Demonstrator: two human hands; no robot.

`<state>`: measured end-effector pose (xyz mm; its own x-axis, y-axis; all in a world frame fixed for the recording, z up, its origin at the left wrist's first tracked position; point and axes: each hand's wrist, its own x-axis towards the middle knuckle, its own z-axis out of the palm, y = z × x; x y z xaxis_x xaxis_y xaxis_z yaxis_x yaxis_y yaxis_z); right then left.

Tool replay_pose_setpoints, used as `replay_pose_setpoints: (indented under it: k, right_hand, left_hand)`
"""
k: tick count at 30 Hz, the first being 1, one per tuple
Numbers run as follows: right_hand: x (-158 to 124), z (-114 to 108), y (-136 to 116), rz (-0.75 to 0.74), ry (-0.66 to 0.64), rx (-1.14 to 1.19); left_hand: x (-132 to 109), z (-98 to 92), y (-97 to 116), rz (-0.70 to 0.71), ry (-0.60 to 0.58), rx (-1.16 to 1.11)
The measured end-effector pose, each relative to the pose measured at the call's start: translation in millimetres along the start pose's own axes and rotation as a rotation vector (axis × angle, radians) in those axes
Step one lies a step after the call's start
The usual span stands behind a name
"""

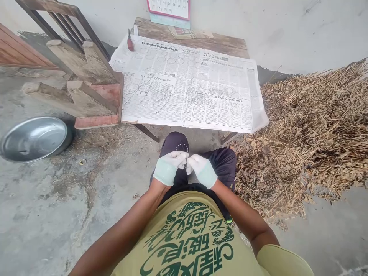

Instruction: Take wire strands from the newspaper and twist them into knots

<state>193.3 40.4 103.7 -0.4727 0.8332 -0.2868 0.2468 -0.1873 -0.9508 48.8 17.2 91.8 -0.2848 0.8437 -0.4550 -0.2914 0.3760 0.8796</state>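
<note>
Where they converge, left hand [170, 165] and right hand [202, 170] pinch a loop [182, 144].

bright diffuse daylight | soft shadows | sheen on basin [37, 137] | edges stretched

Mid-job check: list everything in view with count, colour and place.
Table: one, brown, ahead
Newspaper: count unclear, white, over table
Thin loops: many, grey, on newspaper
Tool: one, red, newspaper's far left corner
Paper: one, tan, table's far edge
Calendar: one, white, behind table
Panel: one, reddish, far left
Chair: one, brown, upper left
Notched stand: one, brown and red, table's left
Basin: one, silver, floor left
Dry stalks: one heap, tan, right
Held loop: one, pale, centre
Shirt: one, yellowish, bottom
Trousers: dark, centre
Left hand: one, white glove, at held loop
Right hand: one, white glove, beside it
</note>
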Motion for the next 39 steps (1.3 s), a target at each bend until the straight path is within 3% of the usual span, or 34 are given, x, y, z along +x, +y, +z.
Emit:
replay_pose_setpoints:
  k: [5,9,13,18,23,27,31,34,39]
  right_hand:
    - [-2.4,-14.6,-8.7,-0.025,-0.099,-0.101]
    - [1.4,-21.0,-10.4,0.053,-0.147,-0.090]
    - [-1.2,-16.4,-8.0,0.136,-0.071,-0.029]
    - [-11.9,-10.4,-4.2,0.056,0.052,-0.026]
    - [-11.5,-11.3,3.7,0.051,0.177,-0.119]
    - [-10.3,-11.6,6.0,0.033,0.194,-0.228]
    - [-13.6,-9.5,-0.3,0.032,0.138,-0.193]
    - [-15.3,-11.0,-5.3,0.109,0.050,-0.073]
    - [-10.6,-27.3,-11.9,0.175,-0.141,0.006]
  left_hand:
    - [0.9,-5.3,-2.9,-0.001,-0.080,0.151]
    - [-2.2,-5.7,-3.1,0.022,-0.084,0.170]
    - [-1.6,-4.4,-1.8,0.028,-0.042,0.033]
    - [-2.8,-2.6,1.2,0.009,-0.040,-0.049]
    - [-9.6,-2.8,4.7,0.051,-0.025,0.040]
    - [-10.3,-1.9,4.9,0.099,-0.060,0.126]
    - [-8.0,0.3,0.7,0.080,-0.081,0.057]
    - [-6.7,-1.7,-1.0,0.069,-0.082,0.025]
    - [-7.1,-6.6,-1.9,-0.075,-0.173,-0.056]
